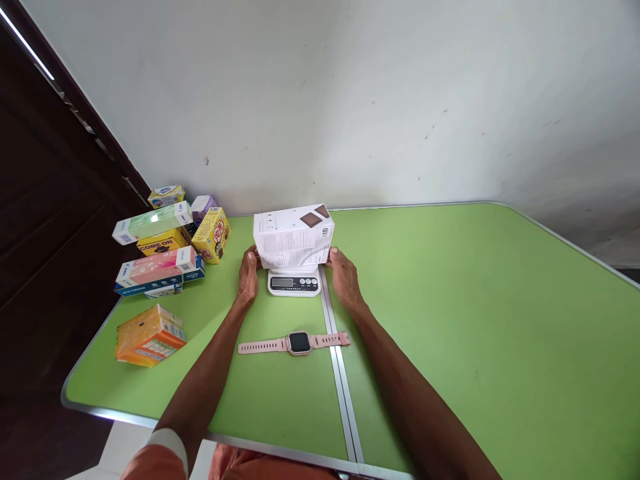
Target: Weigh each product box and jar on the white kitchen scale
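Note:
A white printed box [293,240] rests on a white digital kitchen scale [294,283], whose display and buttons face me. At the box's lower left corner is my left hand [249,275], its fingertips partly hidden by the box edge. My right hand [344,273] is at the lower right corner, thumb up against the side. Between them the two hands grip the box. A smartwatch [300,342] with a pink strap lies stretched out flat in front of the scale, screen up.
Several boxes are piled at the left: a green long box [153,223], a pink one [157,267], a yellow one [212,235]. An orange package [151,335] sits nearer. The green table [450,320] has a metal seam [343,387] and meets a wall [350,100].

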`<move>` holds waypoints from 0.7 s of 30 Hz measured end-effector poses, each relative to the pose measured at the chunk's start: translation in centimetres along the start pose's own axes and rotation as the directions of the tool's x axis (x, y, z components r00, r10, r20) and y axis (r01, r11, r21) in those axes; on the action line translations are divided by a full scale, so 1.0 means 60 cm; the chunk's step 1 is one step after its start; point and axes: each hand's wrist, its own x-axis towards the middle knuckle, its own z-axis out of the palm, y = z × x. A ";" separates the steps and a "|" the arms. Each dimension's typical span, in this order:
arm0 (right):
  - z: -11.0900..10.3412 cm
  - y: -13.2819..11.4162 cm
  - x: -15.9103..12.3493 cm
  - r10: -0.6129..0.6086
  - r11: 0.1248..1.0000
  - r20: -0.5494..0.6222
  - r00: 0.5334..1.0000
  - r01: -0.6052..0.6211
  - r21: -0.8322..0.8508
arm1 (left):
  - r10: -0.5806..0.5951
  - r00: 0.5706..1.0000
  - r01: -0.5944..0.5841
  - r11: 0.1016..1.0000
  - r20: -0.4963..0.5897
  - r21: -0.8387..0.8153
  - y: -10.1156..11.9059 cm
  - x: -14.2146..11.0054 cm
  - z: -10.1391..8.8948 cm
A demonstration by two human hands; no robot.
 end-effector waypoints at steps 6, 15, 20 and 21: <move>-0.001 0.000 0.002 0.004 1.000 -0.007 1.000 -0.004 -0.004 | 0.003 1.000 -0.003 1.000 0.013 0.023 0.007 -0.002 0.001; 0.000 -0.001 0.003 -0.010 1.000 -0.001 1.000 0.010 0.012 | 0.026 0.999 -0.027 0.999 0.022 0.041 0.007 -0.003 0.000; 0.001 0.001 0.003 -0.002 1.000 -0.002 1.000 0.002 0.011 | 0.029 0.999 -0.030 0.998 0.030 0.053 0.003 -0.001 -0.003; 0.001 0.001 0.003 0.000 1.000 -0.004 1.000 0.000 0.012 | 0.028 0.999 -0.029 0.998 0.032 0.055 0.004 -0.002 -0.004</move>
